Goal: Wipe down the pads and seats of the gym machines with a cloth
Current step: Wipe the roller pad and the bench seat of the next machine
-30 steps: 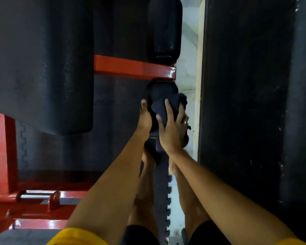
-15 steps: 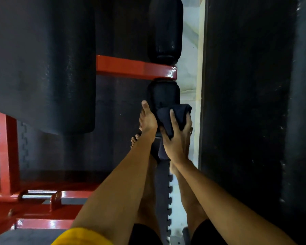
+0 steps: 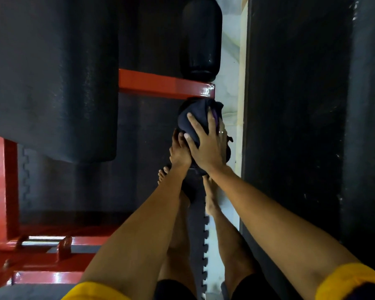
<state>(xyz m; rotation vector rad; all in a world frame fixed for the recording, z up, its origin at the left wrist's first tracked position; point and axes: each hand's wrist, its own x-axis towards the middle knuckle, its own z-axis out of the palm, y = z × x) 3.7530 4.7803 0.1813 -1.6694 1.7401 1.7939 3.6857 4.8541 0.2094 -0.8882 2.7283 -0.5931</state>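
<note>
A dark cloth (image 3: 195,113) is draped over the near black roller pad (image 3: 228,151), just below the red crossbar (image 3: 165,83). My right hand (image 3: 206,144) lies over the cloth with spread fingers curled round it and the roller. My left hand (image 3: 179,152) grips the same roller from its left side and is partly hidden under my right hand. A second black roller pad (image 3: 201,37) sticks out beyond the crossbar. The large black seat pad (image 3: 52,72) fills the upper left.
A tall black padded surface (image 3: 301,105) runs down the right side. Red frame tubes (image 3: 2,180) and a chrome pin (image 3: 43,238) sit at lower left. My bare feet (image 3: 210,198) stand on interlocking floor mats (image 3: 196,234) beneath the roller.
My right hand has slid the cloth along the near roller up to the red crossbar. My left hand has stayed on the roller's left side.
</note>
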